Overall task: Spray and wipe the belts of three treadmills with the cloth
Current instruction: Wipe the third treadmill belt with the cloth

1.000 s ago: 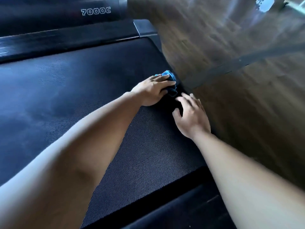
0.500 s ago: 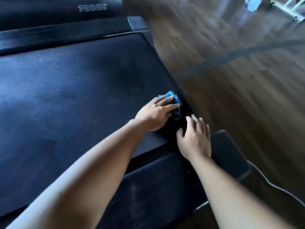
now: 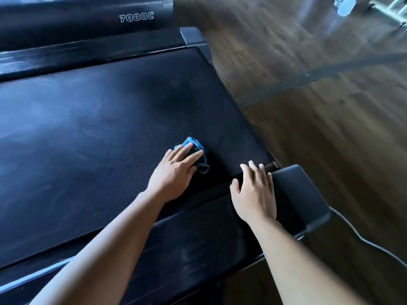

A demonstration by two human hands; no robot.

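Observation:
A black treadmill belt fills the left and middle of the head view. A crumpled blue cloth lies on the belt near its end. My left hand presses flat on the cloth with straight fingers. My right hand rests open, its fingers on the belt's end and its palm on the black end cover. No spray bottle is in view.
The far side rail and a black panel marked 7000C run along the top. A black corner cap ends the treadmill at right. Wooden floor lies to the right, with a cable and a metal frame.
My left hand has slid the cloth from the belt's right edge back toward me and leftward along the belt's end. My right hand moved from the belt's right edge to its end.

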